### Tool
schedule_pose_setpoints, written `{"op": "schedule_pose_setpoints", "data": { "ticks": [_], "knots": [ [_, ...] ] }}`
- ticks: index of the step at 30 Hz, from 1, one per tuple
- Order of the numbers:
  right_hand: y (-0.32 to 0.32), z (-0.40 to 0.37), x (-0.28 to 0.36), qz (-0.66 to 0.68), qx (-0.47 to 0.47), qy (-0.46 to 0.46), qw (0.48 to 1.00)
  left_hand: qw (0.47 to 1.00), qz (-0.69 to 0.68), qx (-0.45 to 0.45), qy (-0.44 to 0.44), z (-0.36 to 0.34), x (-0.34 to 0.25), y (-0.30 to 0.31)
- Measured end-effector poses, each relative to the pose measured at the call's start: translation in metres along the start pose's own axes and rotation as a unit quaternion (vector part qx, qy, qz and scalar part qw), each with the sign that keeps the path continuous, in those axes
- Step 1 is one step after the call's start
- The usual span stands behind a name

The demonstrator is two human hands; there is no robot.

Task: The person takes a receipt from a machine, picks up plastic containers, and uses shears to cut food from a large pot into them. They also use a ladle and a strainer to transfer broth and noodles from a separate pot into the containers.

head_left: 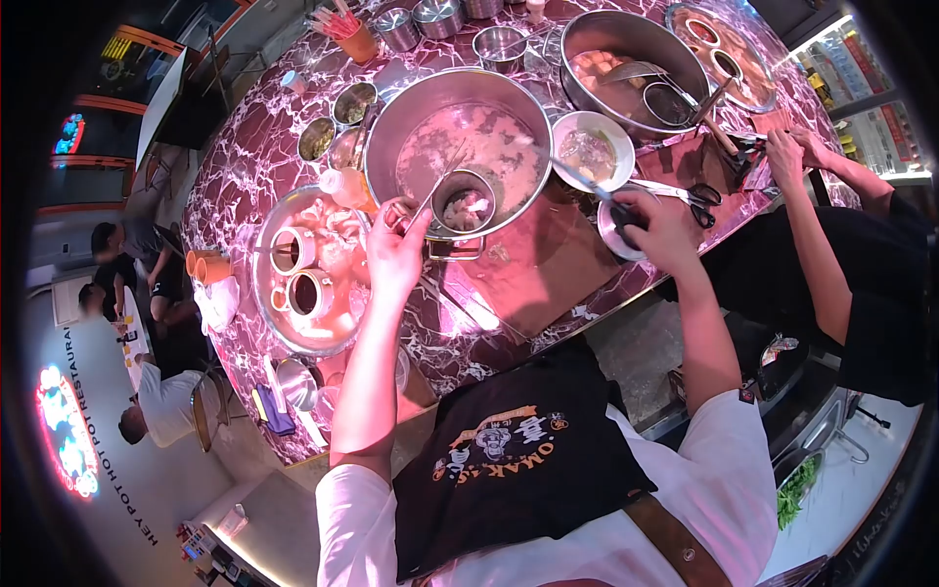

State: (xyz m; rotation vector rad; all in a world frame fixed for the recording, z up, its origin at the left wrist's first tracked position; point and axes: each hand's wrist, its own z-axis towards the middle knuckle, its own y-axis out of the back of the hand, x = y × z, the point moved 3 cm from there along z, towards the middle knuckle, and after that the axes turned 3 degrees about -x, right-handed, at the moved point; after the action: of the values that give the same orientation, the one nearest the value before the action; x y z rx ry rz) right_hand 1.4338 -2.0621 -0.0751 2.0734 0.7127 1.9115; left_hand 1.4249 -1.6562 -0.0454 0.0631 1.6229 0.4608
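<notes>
A large steel pot (386,108) of cloudy broth stands on the marbled table. My left hand (398,245) is closed round the handle of a strainer ladle (468,201), whose basket holds pale pieces at the pot's near edge. In my right hand (641,227) is the dark handle of a long utensil (584,178), which reaches left over a white bowl (621,168) of food. Below that hand sits a small round container (616,235), partly hidden by it. Scissors (702,196) lie to the right.
A tray (264,259) with meat and two jars is at the left. Another large pot (577,93) with ladles stands at the back right. A co-worker's hands (787,152) are at the right edge. Small metal tubs (396,29) line the back.
</notes>
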Motion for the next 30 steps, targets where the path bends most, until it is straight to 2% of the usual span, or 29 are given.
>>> {"op": "schedule_pose_setpoints", "data": {
  "ticks": [2, 6, 8, 12, 13, 16, 21, 29, 30],
  "knots": [
    [-0.014, -0.006, 0.035, -0.068, 0.017, 0.056, 0.996, 1.000, -0.005, 0.000, -0.003, 0.000, 0.000, -0.001],
    [-0.006, -0.010, 0.055, -0.170, -0.012, 0.011, 0.985, 0.999, -0.036, 0.001, 0.012, -0.003, 0.002, 0.000],
    [0.017, -0.006, 0.047, -0.212, -0.041, -0.027, 0.976, 1.000, -0.007, -0.004, 0.009, -0.005, 0.001, 0.004],
    [0.044, 0.016, 0.010, -0.426, -0.076, -0.057, 0.900, 1.000, -0.023, 0.001, 0.010, -0.002, 0.016, 0.007],
    [0.041, 0.024, 0.005, -0.434, -0.071, -0.062, 0.896, 1.000, -0.028, -0.003, 0.007, -0.003, 0.016, 0.006],
    [0.024, 0.042, -0.020, -0.442, -0.068, -0.060, 0.892, 0.999, -0.040, -0.008, 0.013, -0.005, 0.012, 0.004],
    [0.009, 0.037, -0.032, -0.342, -0.058, -0.098, 0.933, 0.999, -0.027, -0.003, 0.031, -0.006, 0.007, 0.007],
    [0.032, 0.019, -0.058, -0.203, -0.054, -0.157, 0.965, 1.000, -0.021, 0.001, 0.004, -0.002, 0.006, 0.005],
    [0.034, 0.018, -0.064, -0.179, -0.063, -0.143, 0.971, 1.000, -0.012, 0.004, 0.000, -0.001, 0.006, 0.005]
  ]
}}
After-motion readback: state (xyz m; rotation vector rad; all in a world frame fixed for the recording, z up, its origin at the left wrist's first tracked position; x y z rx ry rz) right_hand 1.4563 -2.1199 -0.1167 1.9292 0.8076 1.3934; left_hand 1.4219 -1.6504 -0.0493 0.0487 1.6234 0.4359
